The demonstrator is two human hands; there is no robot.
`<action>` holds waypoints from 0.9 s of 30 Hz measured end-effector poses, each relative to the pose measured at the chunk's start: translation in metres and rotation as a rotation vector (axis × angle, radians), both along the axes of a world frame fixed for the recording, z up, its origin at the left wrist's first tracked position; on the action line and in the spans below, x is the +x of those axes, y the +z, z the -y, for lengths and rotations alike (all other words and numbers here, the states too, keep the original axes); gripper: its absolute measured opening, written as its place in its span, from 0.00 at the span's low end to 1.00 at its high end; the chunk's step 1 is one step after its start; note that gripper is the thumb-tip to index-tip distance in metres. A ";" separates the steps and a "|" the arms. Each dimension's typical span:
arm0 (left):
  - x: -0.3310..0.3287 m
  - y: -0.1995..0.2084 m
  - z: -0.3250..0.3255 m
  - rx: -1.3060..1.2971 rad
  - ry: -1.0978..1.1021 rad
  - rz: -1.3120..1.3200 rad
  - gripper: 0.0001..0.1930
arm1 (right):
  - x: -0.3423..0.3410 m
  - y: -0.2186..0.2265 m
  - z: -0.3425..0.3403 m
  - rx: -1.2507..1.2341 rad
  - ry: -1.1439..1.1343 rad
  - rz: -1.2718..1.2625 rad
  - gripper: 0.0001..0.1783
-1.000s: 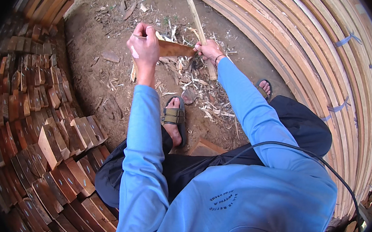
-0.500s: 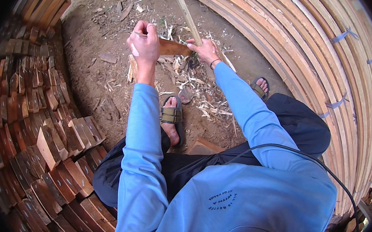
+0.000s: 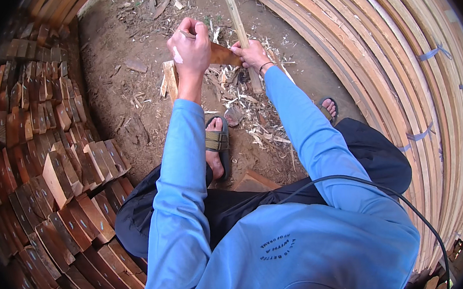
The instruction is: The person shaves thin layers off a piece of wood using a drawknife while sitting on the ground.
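My left hand [image 3: 190,50] is closed in a fist, and a thin end shows between its thumb and fingers. A brown, flat, blade-like piece [image 3: 225,55] runs from behind this fist toward my right hand; its exact kind cannot be made out. My right hand [image 3: 254,55] grips a long pale wooden stick [image 3: 236,17], which slants up to the top of the view. The stick's lower end shows below the hand, over wood shavings [image 3: 232,89] on the ground. The brown piece meets the stick side of my right hand, where the fingers hide the contact.
Stacked dark wooden blocks [image 3: 57,226] rise on the left. Long planks [image 3: 390,75], tied with bluish strips [image 3: 435,52], line the right. A small upright wood piece [image 3: 170,78] stands beside my left wrist. My sandalled foot [image 3: 218,145] is near the shavings. A black cable [image 3: 389,185] crosses my right arm.
My left hand has moved slightly up and to the right, closer to my right hand. Less of the brown piece shows between them. The stick's top has shifted a little right.
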State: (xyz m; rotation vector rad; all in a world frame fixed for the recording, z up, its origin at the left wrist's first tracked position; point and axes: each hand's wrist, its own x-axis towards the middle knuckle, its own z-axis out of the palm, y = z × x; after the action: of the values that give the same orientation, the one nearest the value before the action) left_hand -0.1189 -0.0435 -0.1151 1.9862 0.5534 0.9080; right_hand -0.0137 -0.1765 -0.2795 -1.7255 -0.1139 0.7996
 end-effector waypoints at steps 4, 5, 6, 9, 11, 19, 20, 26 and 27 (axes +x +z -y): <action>0.001 0.000 0.000 0.000 0.010 0.002 0.12 | -0.002 -0.001 -0.004 -0.060 -0.026 0.061 0.08; 0.001 0.001 0.001 0.000 0.014 0.003 0.12 | -0.003 -0.002 -0.006 -0.074 -0.018 0.096 0.08; 0.001 0.002 0.000 -0.005 0.013 0.006 0.12 | -0.004 -0.003 -0.007 -0.088 -0.010 0.132 0.09; 0.005 0.004 0.003 -0.013 -0.010 0.003 0.13 | 0.003 -0.025 -0.002 -0.122 0.015 0.225 0.12; 0.004 0.002 -0.004 0.001 0.000 -0.019 0.13 | -0.001 -0.028 0.003 -0.149 0.020 0.195 0.13; 0.001 -0.007 -0.016 -0.009 0.025 0.004 0.12 | -0.014 0.001 0.015 -0.089 -0.023 0.206 0.11; 0.002 -0.009 -0.017 -0.013 0.021 0.017 0.12 | -0.012 0.002 0.016 -0.026 -0.023 0.221 0.10; -0.003 -0.015 -0.026 -0.060 0.014 -0.001 0.11 | -0.008 0.034 0.009 0.017 0.087 0.147 0.10; -0.003 -0.019 -0.030 -0.072 0.003 0.011 0.11 | -0.008 0.032 0.007 0.011 0.105 0.217 0.10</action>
State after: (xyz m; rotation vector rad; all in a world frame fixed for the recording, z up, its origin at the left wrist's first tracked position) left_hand -0.1223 -0.0132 -0.1340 1.9149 0.5752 0.8877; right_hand -0.0222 -0.1839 -0.2478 -1.8033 -0.3574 0.6841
